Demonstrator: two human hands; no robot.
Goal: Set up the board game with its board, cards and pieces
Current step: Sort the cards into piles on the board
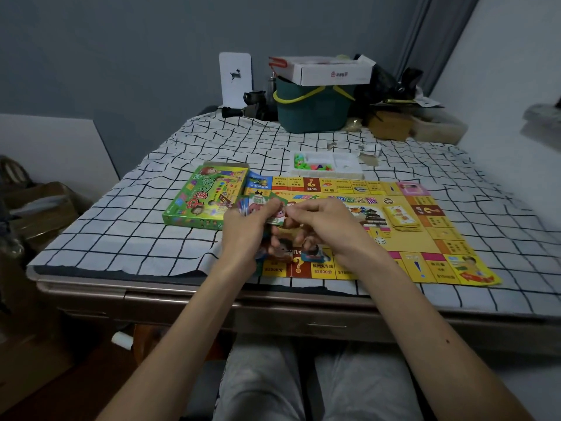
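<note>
Tabletop edge: the checked cloth is lying rumpled over it, and the board's near edge is sitting close to the drop.
Left hand: its grip is closing round a wad of notes, fingers curled, holding it in the air above the board's near left part.
Right hand: touching the left, its grip is narrowing to a pinch of thumb and fingertips on the top of the same wad, probably peeling a note off to sort or count.
Risk here: the wad is fanning at its far end. A loose grip while peeling could be spilling notes over the board or off the near edge.
Board: lying unfolded and flat on the cloth, so this part looks done.
Die: sitting on the board just right of the right wrist. A careless sweep could be knocking it away.
Card stack: resting on the board right of centre, its lower cards already splaying, so a nudge could be scattering them.
Box: lying just left of the board, overlapping its far left corner.
Tray: sitting just behind the board's far edge with coloured pieces inside, not yet set out.
Basket: standing well behind, near the wall.
</note>
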